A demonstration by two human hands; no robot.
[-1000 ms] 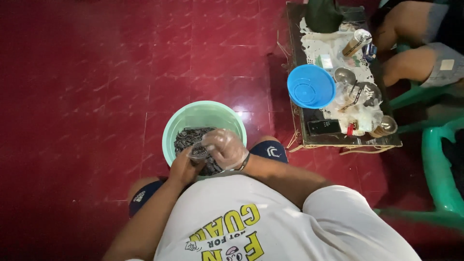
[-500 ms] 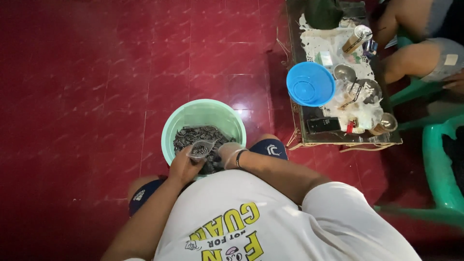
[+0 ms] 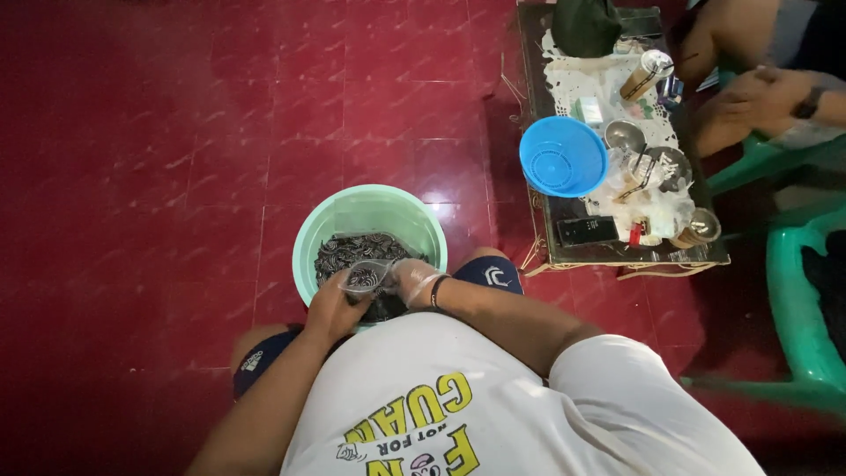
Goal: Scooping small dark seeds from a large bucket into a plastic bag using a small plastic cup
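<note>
Fingers of the left hand pinch the rim of a small clear plastic bag, holding its mouth apart over a pale green basin. Opposite them, the right hand wears a thin transparent glove and is curled down among a heap of small dark pieces that fills the lower half of the basin; whether its fingertips are closed on a clump or merely resting in the heap, I cannot tell (they are buried and partly hidden by the bag). A dark band sits on that wrist.

To do this well, I would judge that the bag mouth should stay wide and low, just above the heap, so anything spilled falls back into the basin, and the gloved hand should move modest portions, not big ones.

Farther out, the basin stands on a dark red tiled floor between the person's knees, a dark shoe touching its right side. Well apart to the right is a low table carrying a round blue strainer bowl, cups and a dark phone. Beyond it another person's arm rests near a green plastic chair.
</note>
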